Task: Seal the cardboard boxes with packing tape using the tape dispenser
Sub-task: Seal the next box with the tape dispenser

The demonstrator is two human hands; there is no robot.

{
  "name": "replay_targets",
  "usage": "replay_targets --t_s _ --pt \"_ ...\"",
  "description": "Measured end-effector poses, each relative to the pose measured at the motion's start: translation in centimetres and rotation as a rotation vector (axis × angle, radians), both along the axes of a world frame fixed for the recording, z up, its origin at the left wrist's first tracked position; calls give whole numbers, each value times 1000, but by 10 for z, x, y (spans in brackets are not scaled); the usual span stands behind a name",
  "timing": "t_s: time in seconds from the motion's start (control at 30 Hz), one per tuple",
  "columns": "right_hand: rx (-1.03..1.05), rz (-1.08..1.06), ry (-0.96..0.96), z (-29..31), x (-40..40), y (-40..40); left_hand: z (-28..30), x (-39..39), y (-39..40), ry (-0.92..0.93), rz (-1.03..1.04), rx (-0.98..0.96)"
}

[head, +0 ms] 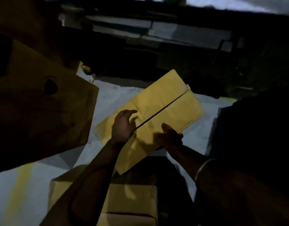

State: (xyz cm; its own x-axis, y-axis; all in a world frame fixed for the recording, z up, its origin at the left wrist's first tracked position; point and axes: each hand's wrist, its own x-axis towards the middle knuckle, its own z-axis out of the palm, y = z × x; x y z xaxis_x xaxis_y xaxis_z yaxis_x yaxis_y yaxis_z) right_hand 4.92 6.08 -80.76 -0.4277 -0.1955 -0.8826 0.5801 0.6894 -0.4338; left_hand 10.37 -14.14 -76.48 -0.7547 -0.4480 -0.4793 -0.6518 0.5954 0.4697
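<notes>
Cardboard fills most of what I can see: a flat, yellow-brown cardboard box (158, 108) lies tilted just beyond both hands, its two top flaps meeting along a dark straight seam (163, 108) that bears no tape I can make out. My left hand (123, 126) hovers over the near left part of the box, fingers spread and loosely curved, holding nothing. My right hand (170, 136) sits at the near right edge, palm turned inward and fingers relaxed; whether it touches the board I cannot tell, as blur softens it. A thin bangle (204, 167) circles the right wrist. Left of the left hand stands a large brown carton (42, 111) in shadow, with a dark oval hole in its face. Beneath my forearms sits another plain box (132, 201), matte and creased. Pale smooth floor (116, 93) shows beyond the left hand.
</notes>
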Motion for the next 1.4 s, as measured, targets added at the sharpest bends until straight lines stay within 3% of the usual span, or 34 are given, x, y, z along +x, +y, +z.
replay_targets --t_s 0.1,0.27,0.37,0.5,0.7,1.13,1.4 --pt "37 -18 133 -8 3 -10 -33 -14 -22 -154 -122 -141" --pt "43 -73 354 -36 24 -18 -72 -20 -60 -342 70 -27" --pt "57 -134 397 -34 27 -21 -87 -16 -66 -298 89 40" --pt "35 -164 353 -12 21 -10 -56 -14 -48 -290 19 12" --pt "-27 -220 263 103 22 9 48 -13 -22 -174 35 -69" --pt "-15 -233 381 419 20 24 415 1 9 19 185 -162" --pt "-60 -78 709 573 -81 51 573 -41 14 314 159 -130"
